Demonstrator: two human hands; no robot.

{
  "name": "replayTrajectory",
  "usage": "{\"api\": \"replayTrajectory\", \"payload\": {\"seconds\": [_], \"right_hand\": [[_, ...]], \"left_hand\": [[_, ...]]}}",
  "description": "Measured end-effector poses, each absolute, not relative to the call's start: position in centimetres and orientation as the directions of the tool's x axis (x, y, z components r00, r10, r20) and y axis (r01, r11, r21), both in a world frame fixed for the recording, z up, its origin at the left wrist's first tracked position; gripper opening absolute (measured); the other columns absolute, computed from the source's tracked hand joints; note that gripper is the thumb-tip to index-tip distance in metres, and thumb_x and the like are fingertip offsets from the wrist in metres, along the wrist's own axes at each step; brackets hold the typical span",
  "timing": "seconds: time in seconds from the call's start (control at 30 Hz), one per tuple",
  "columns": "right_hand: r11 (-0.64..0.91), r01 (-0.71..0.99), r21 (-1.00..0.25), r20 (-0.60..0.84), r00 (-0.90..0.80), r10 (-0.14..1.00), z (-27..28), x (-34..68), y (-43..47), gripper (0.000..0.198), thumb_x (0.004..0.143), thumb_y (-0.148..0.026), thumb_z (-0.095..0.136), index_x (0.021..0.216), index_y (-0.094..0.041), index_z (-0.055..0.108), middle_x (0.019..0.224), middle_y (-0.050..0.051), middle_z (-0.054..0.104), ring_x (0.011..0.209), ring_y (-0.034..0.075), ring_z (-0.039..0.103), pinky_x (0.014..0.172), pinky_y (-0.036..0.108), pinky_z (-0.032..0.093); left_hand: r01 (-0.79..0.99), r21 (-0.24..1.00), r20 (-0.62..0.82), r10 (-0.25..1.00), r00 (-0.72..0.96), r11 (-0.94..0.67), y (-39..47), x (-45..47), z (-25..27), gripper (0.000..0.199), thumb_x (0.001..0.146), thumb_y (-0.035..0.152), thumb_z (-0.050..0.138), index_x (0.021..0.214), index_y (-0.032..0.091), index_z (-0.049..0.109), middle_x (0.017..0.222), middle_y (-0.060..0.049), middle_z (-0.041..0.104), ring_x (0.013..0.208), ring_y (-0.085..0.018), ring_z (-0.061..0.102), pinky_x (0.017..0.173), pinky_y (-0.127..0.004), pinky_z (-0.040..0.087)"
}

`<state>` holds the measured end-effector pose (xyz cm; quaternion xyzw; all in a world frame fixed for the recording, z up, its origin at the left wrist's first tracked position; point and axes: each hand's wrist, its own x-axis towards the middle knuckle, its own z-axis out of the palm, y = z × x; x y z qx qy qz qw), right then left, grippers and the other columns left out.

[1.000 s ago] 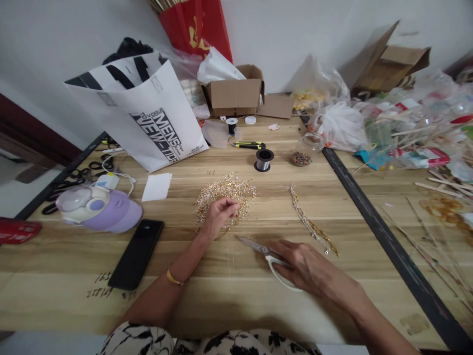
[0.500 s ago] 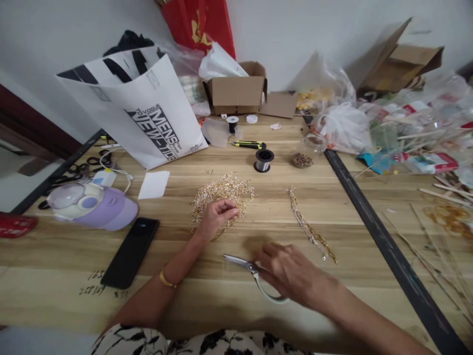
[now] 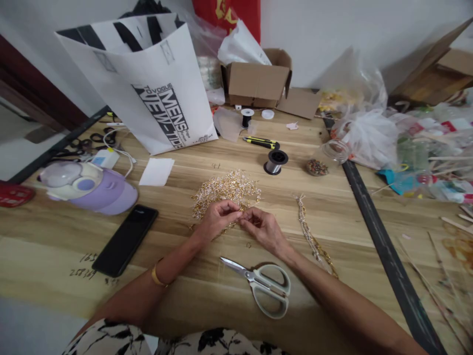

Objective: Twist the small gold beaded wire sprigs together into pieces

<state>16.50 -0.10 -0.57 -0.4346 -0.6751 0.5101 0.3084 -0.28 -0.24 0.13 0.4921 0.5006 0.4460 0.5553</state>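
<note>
Silver and gold chains (image 3: pixel 231 186) lie heaped on the wooden table. At the near edge of this heap, my left hand (image 3: pixel 218 219) is closed in a pinch on a bit of gold chain. My right hand (image 3: pixel 264 228) meets it there, thumb and forefinger pinched on the same small piece, most of which the fingertips hide. Below the hands lie scissors (image 3: pixel 252 277) with pale handles, blades pointing left, touched by neither hand. A small ring (image 3: pixel 249 245) rests between hands and scissors. Several chain lengths (image 3: pixel 308 229) lie together beyond my right wrist, partly behind the forearm.
A wire spool (image 3: pixel 275 162), a yellow-black cutter knife (image 3: pixel 261 142) and a bead jar (image 3: pixel 325 159) stand behind the heap. To the left are a black phone (image 3: pixel 125 240), a purple bottle (image 3: pixel 101 190) and a large white bag (image 3: pixel 158 93). Plastic bags crowd the right.
My right hand has moved up and left from beside the scissors to meet my left hand. The scissors' handles are now uncovered. The view has shifted slightly.
</note>
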Motion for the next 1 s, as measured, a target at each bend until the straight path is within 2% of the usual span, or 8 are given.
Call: {"api": "replayTrajectory", "payload": {"seconds": [0.13,0.23,0.33,0.47,0.6,0.77,0.9,1.0], "right_hand": [[0.031,0.187,-0.982,-0.057,-0.445,0.894,-1.1,16.6,-0.1,0.021,0.083,-0.036,0.058,0.079,-0.015,0.057,0.062,-0.003,0.049,0.054,0.009,0.041,0.049,0.021,0.032],[0.022,0.154,-0.988,-0.046,-0.425,0.904,-1.2,16.9,-0.4,0.021,0.085,-0.037,0.056,0.081,-0.016,0.056,0.061,-0.004,0.046,0.051,0.008,0.038,0.047,0.021,0.031],[0.142,0.170,-0.975,0.071,-0.367,0.928,-1.2,17.1,-0.7,0.019,0.088,-0.034,0.052,0.083,-0.016,0.056,0.065,-0.002,0.049,0.054,0.010,0.042,0.050,0.022,0.033],[0.313,0.238,-0.920,0.221,-0.346,0.912,-1.6,17.2,-0.9,0.016,0.089,-0.029,0.051,0.082,-0.016,0.058,0.070,0.000,0.053,0.057,0.010,0.044,0.052,0.023,0.034],[0.286,0.258,-0.923,0.198,-0.317,0.927,-2.0,17.0,-0.8,0.017,0.089,-0.031,0.051,0.082,-0.016,0.057,0.065,-0.001,0.051,0.055,0.011,0.043,0.051,0.023,0.034],[0.243,0.225,-0.943,0.179,-0.270,0.946,-2.1,17.1,-0.6,0.021,0.091,-0.035,0.047,0.081,-0.018,0.051,0.062,-0.003,0.046,0.055,0.011,0.041,0.052,0.024,0.033],[0.206,0.193,-0.959,0.150,-0.271,0.951,-2.1,17.3,-0.6,0.024,0.092,-0.038,0.044,0.079,-0.019,0.048,0.062,-0.003,0.045,0.055,0.011,0.041,0.052,0.024,0.033],[0.160,0.176,-0.971,0.108,-0.276,0.955,-2.2,17.4,-0.4,0.027,0.092,-0.042,0.043,0.078,-0.020,0.046,0.060,-0.003,0.046,0.054,0.012,0.042,0.051,0.024,0.034]], "left_hand": [[0.015,0.994,-0.113,0.987,0.110,0.112,-0.1,-0.3,-0.4,0.017,0.068,0.027,0.072,0.074,0.013,0.064,0.068,-0.001,0.064,0.063,-0.012,0.057,0.062,-0.023,0.044],[0.025,0.998,-0.059,0.990,0.129,0.057,-0.1,-0.4,-0.4,0.016,0.069,0.027,0.071,0.073,0.013,0.063,0.076,-0.004,0.065,0.074,-0.014,0.060,0.070,-0.025,0.046],[0.011,0.999,-0.038,0.987,0.155,0.036,-0.1,-0.4,-0.3,0.016,0.071,0.026,0.069,0.070,0.013,0.061,0.084,-0.006,0.067,0.081,-0.015,0.061,0.075,-0.026,0.047],[0.045,0.994,-0.102,0.977,0.186,0.095,-0.2,-0.5,-0.2,0.018,0.072,0.027,0.067,0.071,0.014,0.056,0.066,-0.001,0.062,0.061,-0.011,0.057,0.060,-0.023,0.044],[0.074,0.994,-0.096,0.978,0.183,0.084,-0.2,-0.6,-0.4,0.018,0.072,0.026,0.067,0.072,0.014,0.055,0.065,0.000,0.061,0.059,-0.010,0.056,0.057,-0.022,0.043],[0.116,0.993,-0.024,0.985,0.170,0.004,0.1,-0.9,-0.9,0.017,0.071,0.024,0.069,0.083,0.013,0.063,0.073,-0.003,0.066,0.067,-0.013,0.060,0.062,-0.023,0.046],[0.250,0.966,0.022,0.982,0.188,-0.070,0.2,-1.2,-1.1,0.013,0.073,0.021,0.065,0.083,0.014,0.070,0.079,-0.006,0.071,0.071,-0.016,0.064,0.068,-0.026,0.048],[0.325,0.939,0.040,0.974,0.225,-0.114,0.3,-1.5,-0.8,0.011,0.073,0.021,0.065,0.079,0.016,0.072,0.077,-0.006,0.072,0.069,-0.016,0.064,0.066,-0.026,0.048]]}}
